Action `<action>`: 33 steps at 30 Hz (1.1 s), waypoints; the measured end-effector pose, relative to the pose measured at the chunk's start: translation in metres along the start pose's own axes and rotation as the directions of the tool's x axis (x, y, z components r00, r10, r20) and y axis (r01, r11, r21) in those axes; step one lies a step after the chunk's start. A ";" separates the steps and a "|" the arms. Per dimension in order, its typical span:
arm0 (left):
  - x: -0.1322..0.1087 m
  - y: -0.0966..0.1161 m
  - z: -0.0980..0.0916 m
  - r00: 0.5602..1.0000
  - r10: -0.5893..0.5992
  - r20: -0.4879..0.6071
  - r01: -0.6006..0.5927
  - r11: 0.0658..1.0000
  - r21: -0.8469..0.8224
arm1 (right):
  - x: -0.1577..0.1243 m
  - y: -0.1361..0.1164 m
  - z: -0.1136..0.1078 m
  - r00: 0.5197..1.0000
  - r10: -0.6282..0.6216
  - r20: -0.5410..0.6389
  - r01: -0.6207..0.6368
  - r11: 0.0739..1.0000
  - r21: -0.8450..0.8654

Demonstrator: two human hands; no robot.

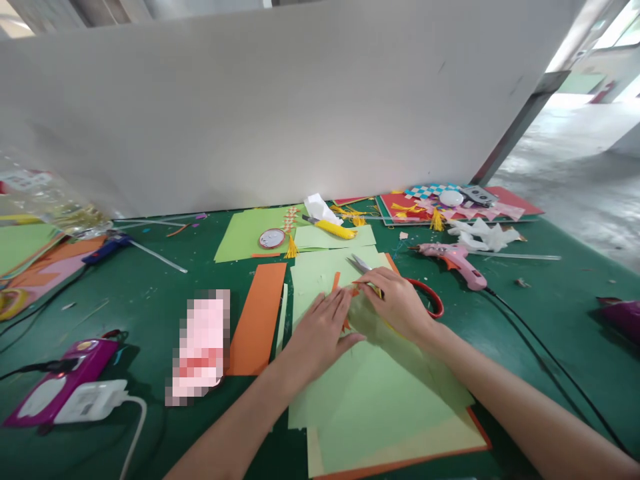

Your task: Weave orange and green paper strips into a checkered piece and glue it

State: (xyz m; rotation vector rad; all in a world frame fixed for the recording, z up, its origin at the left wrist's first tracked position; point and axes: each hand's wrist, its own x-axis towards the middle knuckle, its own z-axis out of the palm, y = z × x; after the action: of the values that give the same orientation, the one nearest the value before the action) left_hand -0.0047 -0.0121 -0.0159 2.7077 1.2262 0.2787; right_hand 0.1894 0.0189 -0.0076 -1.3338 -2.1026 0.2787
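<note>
My left hand (320, 330) lies flat with fingers stretched out on a stack of light green paper sheets (380, 393), pressing down near a small orange paper piece (337, 281). My right hand (397, 300) is curled beside it, fingers pinched on the orange piece's edge over the green paper. Red-handled scissors (430, 297) lie just behind the right hand, blades pointing left and far.
An orange paper strip (260, 317) lies left of the stack. A pink glue gun (453, 259) with its cord sits to the right. A yellow utility knife (333, 228), tassels and coloured sheets lie farther back. A blue glue gun (107, 248), purple device (60, 380) and white charger (90, 400) are at left. A white board (280, 113) walls the back.
</note>
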 end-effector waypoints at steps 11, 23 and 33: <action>-0.035 0.015 -0.020 0.989 -0.038 -0.143 0.054 0.993 0.109 | -0.002 0.010 0.009 0.998 -0.032 -0.060 0.032 0.999 0.009; -0.019 0.006 -0.016 0.993 -0.077 0.093 0.079 0.997 -0.020 | -0.004 0.014 0.009 0.999 -0.008 -0.038 0.009 1.000 0.030; -0.032 0.017 -0.030 0.996 -0.086 -0.004 0.084 0.985 -0.152 | -0.004 0.015 0.009 0.999 0.016 -0.029 -0.014 0.999 0.041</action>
State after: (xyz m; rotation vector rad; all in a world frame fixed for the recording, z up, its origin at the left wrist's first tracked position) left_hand -0.0200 -0.0448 0.0135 2.5214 1.2642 0.3600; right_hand 0.1962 0.0234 -0.0232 -1.3226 -2.0531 0.3054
